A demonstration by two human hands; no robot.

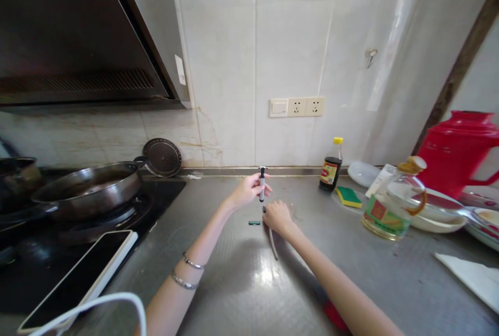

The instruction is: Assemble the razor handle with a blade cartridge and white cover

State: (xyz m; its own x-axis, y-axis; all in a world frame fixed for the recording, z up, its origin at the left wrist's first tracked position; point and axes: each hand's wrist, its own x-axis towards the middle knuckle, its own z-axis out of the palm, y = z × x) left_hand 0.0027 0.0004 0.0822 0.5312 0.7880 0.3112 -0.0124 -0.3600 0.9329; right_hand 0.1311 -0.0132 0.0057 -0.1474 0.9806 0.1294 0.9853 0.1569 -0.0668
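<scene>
My left hand (249, 190) pinches a small upright razor (262, 185) with a grey and black handle and a thin crossbar at its top. Just below and to the right, my right hand (277, 216) is closed near the counter. A small dark tip (264, 209) pokes out at its fingers, and a thin grey curved strip (273, 245) runs from under it toward me. Whether tip and strip are one piece is hidden by the fingers. A green and black razor cartridge (254, 223) lies flat on the metal counter (226, 284), left of my right hand.
To the left are a phone (81, 284) with a white cable, and a steel pan (91, 190) on the stove. A soy sauce bottle (330, 167), a sponge (349, 197), an oil jug (393, 206) and a red thermos (456, 154) stand right. Something red (333, 316) shows beneath my right forearm.
</scene>
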